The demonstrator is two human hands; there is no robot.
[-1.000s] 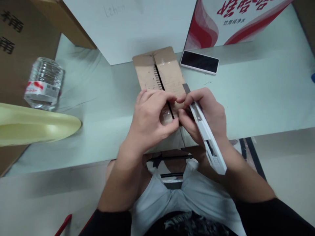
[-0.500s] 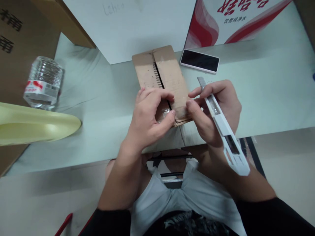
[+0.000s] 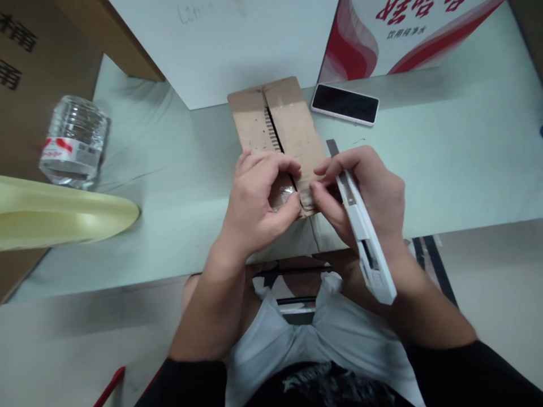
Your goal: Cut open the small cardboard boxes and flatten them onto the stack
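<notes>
A small brown cardboard box [image 3: 292, 124] lies on the table, a dark slit running lengthwise between its top flaps. My left hand [image 3: 257, 195] grips its near left part, fingers curled over the top and thumb at the near edge. Clear tape glints beneath that hand. In my right hand [image 3: 369, 195] is a white utility knife [image 3: 360, 223], blade out and pointing away from me, handle slanting back towards my wrist. The right thumb and index fingertips are at the box's near right corner; whether they pinch tape there I cannot tell.
A phone [image 3: 345, 104] lies right of the box. Behind stand a white carton [image 3: 254, 45] and a red-and-white carton [image 3: 352, 51]. At left are a water bottle [image 3: 74, 141], a pale yellow curved object [image 3: 85, 217] and a large brown carton [image 3: 55, 62]. The table's near edge passes below my hands.
My right hand has moved left with the utility knife, its fingertips now further over the box's near right corner. The knife stands a little steeper. My left hand and the box have hardly moved.
</notes>
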